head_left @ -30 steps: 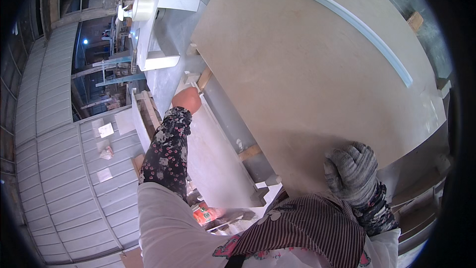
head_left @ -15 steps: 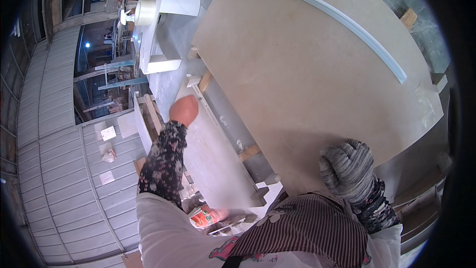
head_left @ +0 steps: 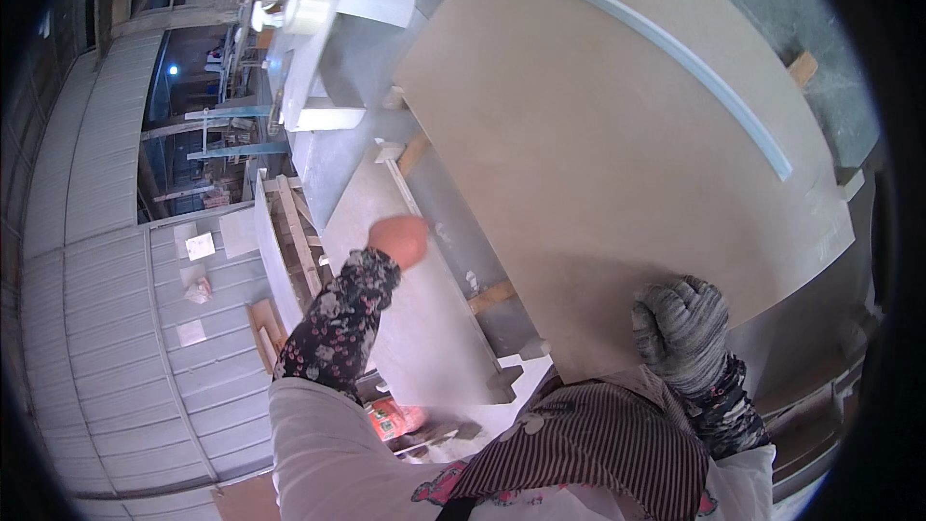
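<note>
A large beige board lies tilted in front of me and fills the upper right of the view. A thin pale blue strip runs along its far side. My right hand, in a grey knitted glove, grips the board's near edge. My left hand, reddish orange and curled into a fist, hangs in the air to the left of the board, over a grey panel. It touches nothing that I can see. A flowered sleeve covers my left forearm.
Wooden blocks stick out from under the board. A grey machine table with a white roll stands at the far left. Wooden slats lean by a corrugated wall. An orange packet lies near my body.
My left hand has come away from the board's left edge, moving down and nearer to me. The right hand keeps its grip on the near edge.
</note>
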A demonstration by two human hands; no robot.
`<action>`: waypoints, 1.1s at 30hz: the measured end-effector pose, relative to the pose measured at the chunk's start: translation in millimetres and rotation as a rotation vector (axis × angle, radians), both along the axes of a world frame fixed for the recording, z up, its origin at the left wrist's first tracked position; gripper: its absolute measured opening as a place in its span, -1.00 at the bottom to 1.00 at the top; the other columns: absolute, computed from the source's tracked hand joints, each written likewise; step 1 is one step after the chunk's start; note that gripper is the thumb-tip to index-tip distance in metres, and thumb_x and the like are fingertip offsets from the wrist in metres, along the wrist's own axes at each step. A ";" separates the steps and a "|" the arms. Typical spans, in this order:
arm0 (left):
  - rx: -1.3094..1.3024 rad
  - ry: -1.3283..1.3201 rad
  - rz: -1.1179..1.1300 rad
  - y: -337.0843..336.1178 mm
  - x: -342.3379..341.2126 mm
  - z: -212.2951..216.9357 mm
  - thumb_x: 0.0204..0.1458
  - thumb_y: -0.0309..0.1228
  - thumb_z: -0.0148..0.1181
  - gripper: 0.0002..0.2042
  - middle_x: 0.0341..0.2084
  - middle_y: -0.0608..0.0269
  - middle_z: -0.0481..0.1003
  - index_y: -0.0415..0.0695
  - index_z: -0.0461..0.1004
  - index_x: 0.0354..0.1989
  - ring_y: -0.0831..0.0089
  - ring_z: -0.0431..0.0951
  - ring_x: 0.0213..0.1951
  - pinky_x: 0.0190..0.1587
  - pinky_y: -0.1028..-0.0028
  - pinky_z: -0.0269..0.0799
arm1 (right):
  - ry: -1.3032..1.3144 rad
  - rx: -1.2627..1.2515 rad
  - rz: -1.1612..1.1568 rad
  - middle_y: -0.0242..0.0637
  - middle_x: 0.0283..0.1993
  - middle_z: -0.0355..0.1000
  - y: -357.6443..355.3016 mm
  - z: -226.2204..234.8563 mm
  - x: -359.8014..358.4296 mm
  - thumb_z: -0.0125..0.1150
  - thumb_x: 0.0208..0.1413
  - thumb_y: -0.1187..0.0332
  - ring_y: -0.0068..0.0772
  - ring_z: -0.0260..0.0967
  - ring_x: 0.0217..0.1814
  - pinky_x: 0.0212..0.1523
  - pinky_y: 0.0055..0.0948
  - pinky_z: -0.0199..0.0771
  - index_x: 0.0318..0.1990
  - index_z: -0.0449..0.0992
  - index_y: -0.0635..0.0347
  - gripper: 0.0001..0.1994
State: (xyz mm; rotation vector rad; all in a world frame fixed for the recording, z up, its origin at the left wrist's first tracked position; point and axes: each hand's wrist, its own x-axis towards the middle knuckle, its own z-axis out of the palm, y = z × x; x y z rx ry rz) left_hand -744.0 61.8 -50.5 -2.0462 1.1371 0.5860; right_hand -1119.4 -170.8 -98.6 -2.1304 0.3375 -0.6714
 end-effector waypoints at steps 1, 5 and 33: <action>0.020 0.021 0.034 3.5 -10.4 5.2 0.06 -0.41 0.04 -0.79 -0.38 -0.01 0.61 -0.13 0.63 -0.31 -0.03 0.62 -0.24 -0.19 0.04 0.52 | -0.001 -0.015 -0.003 -0.23 -0.39 0.50 1.0 0.1 0.4 0.37 -0.11 0.46 -0.07 0.45 -0.44 -0.38 -0.13 0.47 -0.25 0.52 0.18 -0.78; -0.508 0.203 0.521 13.0 -38.4 33.7 0.20 -0.37 0.07 -0.80 -0.44 0.06 0.59 -0.20 0.58 -0.26 0.18 0.62 -0.36 -0.24 0.25 0.53 | 0.010 -0.054 -0.001 -0.19 -0.39 0.50 4.4 1.2 1.9 0.35 -0.06 0.47 -0.04 0.45 -0.44 -0.38 -0.13 0.47 -0.26 0.51 0.19 -0.81; -1.717 1.022 0.836 -6.9 -82.2 -18.2 0.30 -0.32 0.07 -0.71 0.22 0.09 0.41 -0.17 0.53 0.09 0.29 0.42 0.22 0.25 0.29 0.32 | 0.731 0.917 0.760 -0.35 -0.22 0.53 -9.1 98.3 207.0 0.12 0.36 0.11 -0.57 0.44 -0.24 -0.16 -0.54 0.47 -0.01 0.51 0.22 -0.67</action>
